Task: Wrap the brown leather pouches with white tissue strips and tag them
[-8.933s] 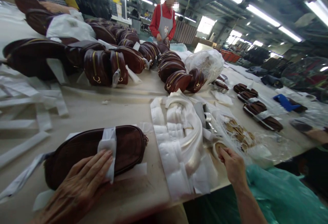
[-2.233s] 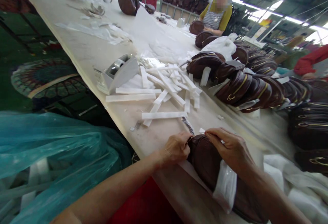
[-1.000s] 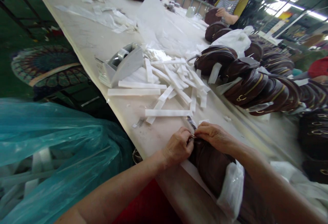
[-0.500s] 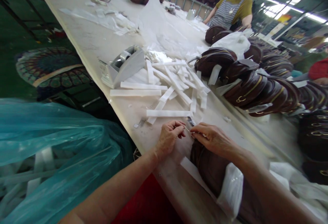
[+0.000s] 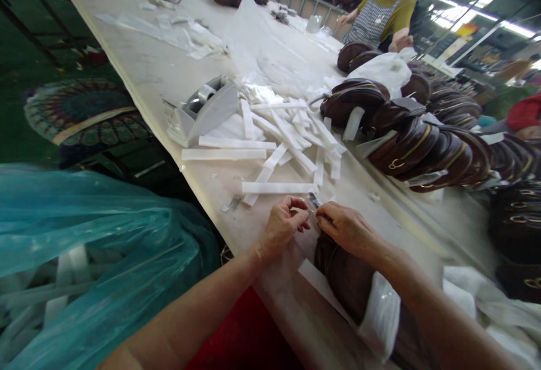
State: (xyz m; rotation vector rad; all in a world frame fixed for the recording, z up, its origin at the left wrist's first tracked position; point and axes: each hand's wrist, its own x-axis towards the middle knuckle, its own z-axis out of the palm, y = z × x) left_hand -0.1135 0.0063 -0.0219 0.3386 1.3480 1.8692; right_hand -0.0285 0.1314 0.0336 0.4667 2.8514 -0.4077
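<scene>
Your left hand [image 5: 279, 225] and right hand [image 5: 347, 225] pinch a thin strand [image 5: 311, 207], brown leather-look bag [image 5: 347, 275] beneath the right, apparently adjusting it, next needing steady tension.

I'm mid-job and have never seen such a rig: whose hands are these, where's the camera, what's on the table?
No machine: these are a person's bare left hand and right hand, seen from a camera on their head, looking forward and down. Both are close to one end of a brown bag with white wrapping across it; anything pinched is too small to identify. On the table lie white strips, what looks like a tape dispenser and, further right, rows of brown bags.
</scene>
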